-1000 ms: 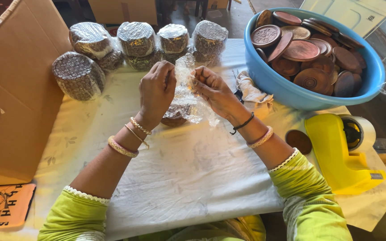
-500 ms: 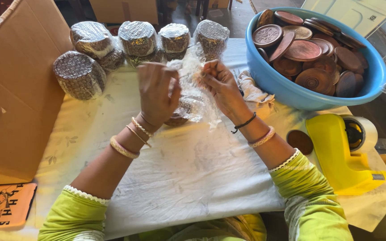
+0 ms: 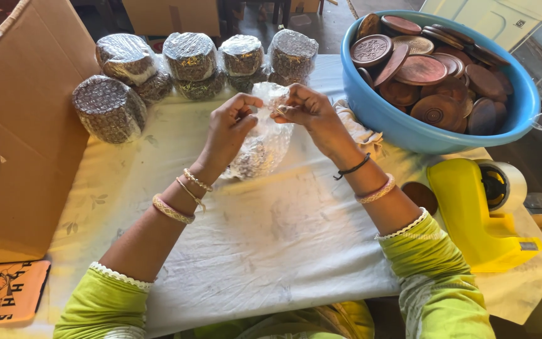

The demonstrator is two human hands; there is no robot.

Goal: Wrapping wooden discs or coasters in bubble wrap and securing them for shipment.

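My left hand (image 3: 230, 129) and my right hand (image 3: 312, 116) are raised over the white cloth (image 3: 271, 238) and pinch the top of a clear plastic bag (image 3: 263, 141). The bag hangs between them with a dark patterned stack inside its lower part. Both wrists wear bangles. Behind the hands stand several wrapped patterned bundles (image 3: 189, 56) in a row. At the right a blue tub (image 3: 396, 119) holds several brown round discs (image 3: 421, 69).
A big cardboard box (image 3: 14, 138) lies open at the left. A yellow tape dispenser (image 3: 478, 213) sits at the right near the table's edge, with one brown disc (image 3: 418, 196) beside it. An orange printed card (image 3: 4, 292) lies at the lower left.
Both hands have lifted the plastic bag off the cloth and come together at its top. The stack now hangs inside the bag.
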